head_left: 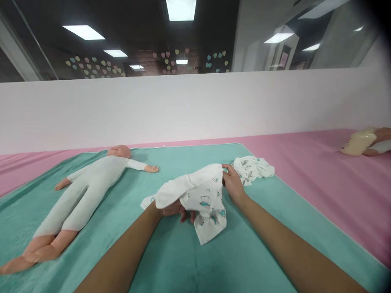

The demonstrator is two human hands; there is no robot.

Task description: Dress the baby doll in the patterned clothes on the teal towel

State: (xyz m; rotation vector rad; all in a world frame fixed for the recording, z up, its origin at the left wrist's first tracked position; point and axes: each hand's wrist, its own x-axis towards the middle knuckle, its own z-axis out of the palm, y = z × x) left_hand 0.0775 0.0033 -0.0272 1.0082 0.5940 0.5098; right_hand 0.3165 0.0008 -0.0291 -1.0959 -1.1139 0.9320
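A small white baby garment (203,197) with green and grey animal prints hangs over the mat in the middle of the view. My right hand (233,182) pinches its upper right edge between thumb and fingers. My left hand (175,208) is beneath the cloth, which drapes over its back and wrist. Some left fingers show below the fabric, slightly blurred, pointing down and apart; the thumb is hidden. Just behind my right hand lies a crumpled white printed cloth (255,167).
A baby doll (97,175) in a pale bodysuit lies on its back at the left on the green mat (171,260). Pink covering (317,171) surrounds the mat. At far right is a cream-coloured object (358,142) beside part of another doll (383,140). A white wall (183,110) stands behind.
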